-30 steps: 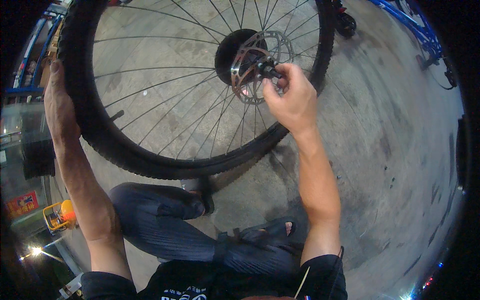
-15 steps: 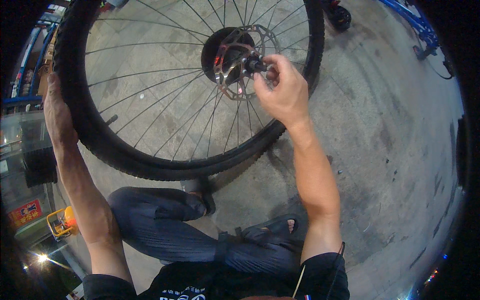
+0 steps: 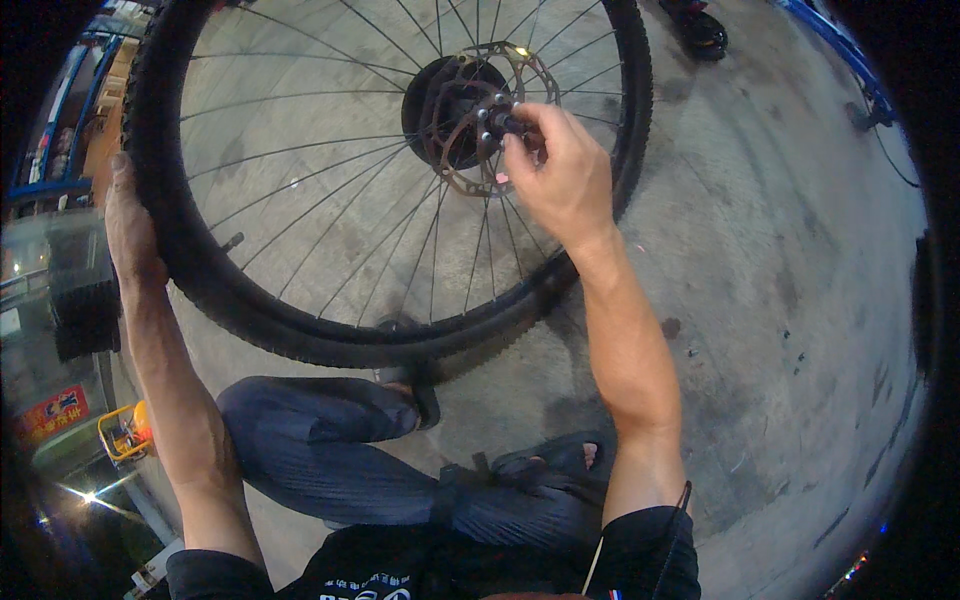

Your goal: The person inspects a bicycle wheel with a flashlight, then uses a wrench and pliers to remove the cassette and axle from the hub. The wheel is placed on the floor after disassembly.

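Observation:
A bicycle wheel with a black knobby tyre and thin dark spokes is held tilted in front of me. My left hand supports it at the left, the palm against the tread and the fingers along the tyre's outer side. At the wheel's middle, my right hand pinches the dark end of the hub axle between thumb and fingers. The fingers partly cover that end. Around it sits a metal disc brake rotor with several silver bolts. A round black hub part lies behind the rotor.
My bent legs and sandalled feet are below the wheel on the concrete floor. A blue frame stands at the far right, beyond a dark object. Shelves and a yellow-orange item are at the left.
The wheel appears slightly lower and farther right, with its angle a little altered. My left hand has shifted with it. My right hand stays pinched at the axle end.

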Action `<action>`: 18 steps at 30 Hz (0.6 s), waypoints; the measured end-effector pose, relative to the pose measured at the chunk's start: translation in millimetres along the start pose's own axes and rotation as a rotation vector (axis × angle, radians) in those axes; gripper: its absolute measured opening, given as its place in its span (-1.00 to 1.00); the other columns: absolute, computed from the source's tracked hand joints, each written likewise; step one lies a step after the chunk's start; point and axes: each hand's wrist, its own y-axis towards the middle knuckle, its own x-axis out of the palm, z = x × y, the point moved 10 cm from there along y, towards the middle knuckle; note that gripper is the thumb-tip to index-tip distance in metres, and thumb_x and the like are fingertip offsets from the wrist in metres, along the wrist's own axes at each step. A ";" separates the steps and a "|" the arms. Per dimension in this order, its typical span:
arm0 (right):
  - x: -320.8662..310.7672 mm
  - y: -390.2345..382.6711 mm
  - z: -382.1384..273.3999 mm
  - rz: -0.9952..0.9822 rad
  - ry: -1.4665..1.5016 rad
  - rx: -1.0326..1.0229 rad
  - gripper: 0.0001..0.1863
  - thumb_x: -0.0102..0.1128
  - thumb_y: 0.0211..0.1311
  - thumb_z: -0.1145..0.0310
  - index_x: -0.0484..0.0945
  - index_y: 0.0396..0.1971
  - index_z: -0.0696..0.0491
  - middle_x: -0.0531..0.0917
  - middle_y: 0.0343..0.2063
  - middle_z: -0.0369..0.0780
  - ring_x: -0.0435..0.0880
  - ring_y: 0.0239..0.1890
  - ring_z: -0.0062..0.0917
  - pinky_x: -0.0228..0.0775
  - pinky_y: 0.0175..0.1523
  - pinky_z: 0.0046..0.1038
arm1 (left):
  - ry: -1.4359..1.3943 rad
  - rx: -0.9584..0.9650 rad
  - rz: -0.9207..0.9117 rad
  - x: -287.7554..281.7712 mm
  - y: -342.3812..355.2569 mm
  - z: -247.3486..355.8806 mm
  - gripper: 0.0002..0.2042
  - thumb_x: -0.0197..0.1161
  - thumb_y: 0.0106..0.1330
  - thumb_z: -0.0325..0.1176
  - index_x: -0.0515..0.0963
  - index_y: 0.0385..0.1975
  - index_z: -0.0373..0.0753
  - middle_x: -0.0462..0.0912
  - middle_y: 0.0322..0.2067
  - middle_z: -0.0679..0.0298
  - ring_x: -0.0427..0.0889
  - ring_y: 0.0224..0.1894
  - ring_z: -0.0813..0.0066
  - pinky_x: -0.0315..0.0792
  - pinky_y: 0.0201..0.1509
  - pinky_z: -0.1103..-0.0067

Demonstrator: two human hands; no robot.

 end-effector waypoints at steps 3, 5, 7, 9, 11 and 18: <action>8.7 2.0 2.0 -0.022 0.002 -0.003 -0.74 0.30 0.10 0.38 0.58 -0.18 0.06 0.66 -0.35 -0.17 0.67 -0.33 -0.28 0.51 -0.23 -0.27 | -0.082 -0.005 0.040 9.1 -6.9 -0.9 -0.40 -0.05 0.47 0.17 0.47 0.15 -0.29 0.61 -0.14 0.30 0.56 -0.21 0.47 0.47 -0.09 0.50; 13.7 3.7 4.4 -0.039 0.007 0.011 -0.73 0.30 0.10 0.38 0.58 -0.17 0.07 0.66 -0.34 -0.17 0.68 -0.34 -0.29 0.51 -0.23 -0.27 | -0.052 -0.062 0.057 5.8 -5.7 -7.9 -0.42 -0.04 0.49 0.12 0.49 0.12 -0.34 0.62 -0.17 0.27 0.57 -0.24 0.49 0.48 -0.13 0.53; 17.0 7.4 6.2 -0.056 0.022 0.040 -0.72 0.30 0.11 0.38 0.58 -0.16 0.08 0.66 -0.33 -0.17 0.69 -0.34 -0.30 0.52 -0.24 -0.28 | -0.034 -0.093 0.055 3.4 -3.9 -11.6 -0.43 -0.04 0.50 0.10 0.49 0.10 -0.37 0.62 -0.18 0.26 0.57 -0.26 0.50 0.48 -0.15 0.55; 20.7 10.9 5.0 -0.049 0.031 0.052 -0.72 0.30 0.11 0.38 0.59 -0.15 0.08 0.67 -0.32 -0.16 0.70 -0.34 -0.31 0.53 -0.24 -0.29 | -0.032 -0.102 0.030 1.3 0.6 -17.2 -0.43 -0.04 0.51 0.09 0.49 0.10 -0.37 0.62 -0.18 0.26 0.57 -0.24 0.52 0.48 -0.15 0.56; 25.3 12.3 7.1 -0.050 0.048 0.070 -0.72 0.30 0.11 0.38 0.60 -0.15 0.07 0.67 -0.31 -0.16 0.71 -0.34 -0.31 0.53 -0.24 -0.30 | -0.012 -0.076 0.037 2.6 1.8 -18.6 -0.42 -0.07 0.49 0.16 0.50 0.06 -0.31 0.58 -0.27 0.30 0.53 -0.31 0.51 0.46 -0.20 0.55; 30.3 16.7 12.8 -0.082 0.103 0.081 -0.72 0.30 0.09 0.41 0.61 -0.14 0.04 0.68 -0.31 -0.16 0.71 -0.34 -0.33 0.55 -0.22 -0.33 | 0.034 -0.031 0.048 0.4 4.5 -16.2 -0.39 -0.07 0.51 0.12 0.45 0.16 -0.40 0.62 -0.12 0.23 0.58 -0.17 0.54 0.48 -0.09 0.59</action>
